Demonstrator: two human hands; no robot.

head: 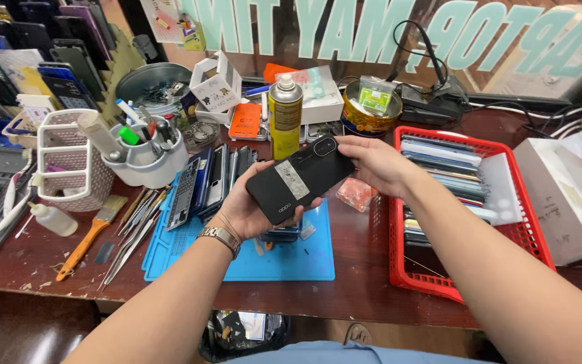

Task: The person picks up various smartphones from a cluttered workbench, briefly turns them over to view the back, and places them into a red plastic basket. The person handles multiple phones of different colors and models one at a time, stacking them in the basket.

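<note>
Both hands (304, 182) cradling black phone (299, 178), palms up, above blue mat (304, 259)

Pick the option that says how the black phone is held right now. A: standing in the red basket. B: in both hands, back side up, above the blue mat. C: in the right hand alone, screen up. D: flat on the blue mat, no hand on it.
B: the black phone shows its camera side up, cradled in the left hand with the right hand gripping its top end, above the blue mat.

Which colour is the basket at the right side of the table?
The basket is red, clearest in the head view; it holds a row of flat phones.
</note>
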